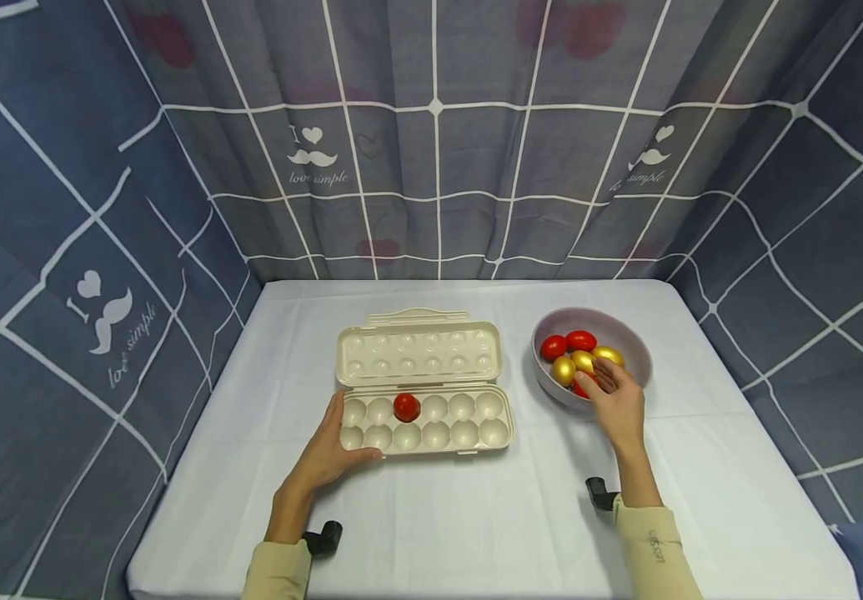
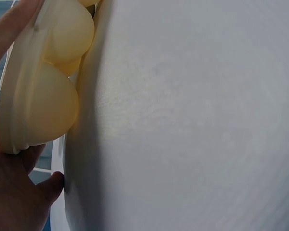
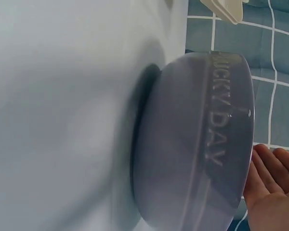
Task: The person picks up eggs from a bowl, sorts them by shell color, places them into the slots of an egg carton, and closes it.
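Your left hand rests against the near-left corner of the cream plastic egg tray, thumb lying along its front edge and fingers laid up its left end, loosely curved around the corner rather than clenched. The left wrist view shows the tray's rounded cup bottoms sitting on the white tablecloth with your palm pressed to the rim. The tray's lid lies flat open behind the cups, hinged to the tray's far edge.

1 red egg sits in the tray's back row, third cup from the left; the other cups hold nothing.

To the right of the tray, just beside it, stands a round grey bowl holding red and gold eggs. Your right hand reaches over the bowl's near rim, fingers curled down among the eggs; you cannot tell from these views whether they grip one. A gold egg lies just left of your fingertips, and 2 red eggs sit at the bowl's far-left side. The right wrist view shows the bowl's outer wall with raised lettering
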{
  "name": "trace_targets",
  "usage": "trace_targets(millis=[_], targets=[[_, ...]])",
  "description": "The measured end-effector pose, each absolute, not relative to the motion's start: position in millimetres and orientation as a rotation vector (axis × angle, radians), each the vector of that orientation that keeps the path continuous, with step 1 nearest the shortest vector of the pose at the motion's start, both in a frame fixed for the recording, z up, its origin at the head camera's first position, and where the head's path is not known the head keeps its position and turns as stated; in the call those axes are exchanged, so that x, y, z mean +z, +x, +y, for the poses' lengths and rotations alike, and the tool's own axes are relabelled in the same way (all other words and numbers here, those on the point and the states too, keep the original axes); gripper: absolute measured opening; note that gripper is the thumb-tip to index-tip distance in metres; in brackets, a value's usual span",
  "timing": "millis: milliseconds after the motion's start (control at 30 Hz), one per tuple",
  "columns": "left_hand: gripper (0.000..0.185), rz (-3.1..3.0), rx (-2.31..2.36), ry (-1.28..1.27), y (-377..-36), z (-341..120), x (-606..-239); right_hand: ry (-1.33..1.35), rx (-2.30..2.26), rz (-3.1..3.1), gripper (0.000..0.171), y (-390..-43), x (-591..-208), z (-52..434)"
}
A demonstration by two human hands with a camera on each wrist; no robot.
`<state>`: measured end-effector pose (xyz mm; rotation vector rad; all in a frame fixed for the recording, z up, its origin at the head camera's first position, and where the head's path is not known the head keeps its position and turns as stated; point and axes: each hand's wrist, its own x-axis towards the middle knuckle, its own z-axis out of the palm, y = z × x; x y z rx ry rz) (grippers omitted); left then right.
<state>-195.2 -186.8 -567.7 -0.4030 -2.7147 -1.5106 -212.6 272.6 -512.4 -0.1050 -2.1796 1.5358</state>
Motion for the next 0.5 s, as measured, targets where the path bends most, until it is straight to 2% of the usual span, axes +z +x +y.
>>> trace_targets(millis=[500], targets=[[0.135,-2.722,-1.483,-0.396,-194.6,-186.1,-567.5,-0.043,1.456,-2.518,0.057,-220.2,-504.6,286.6]])
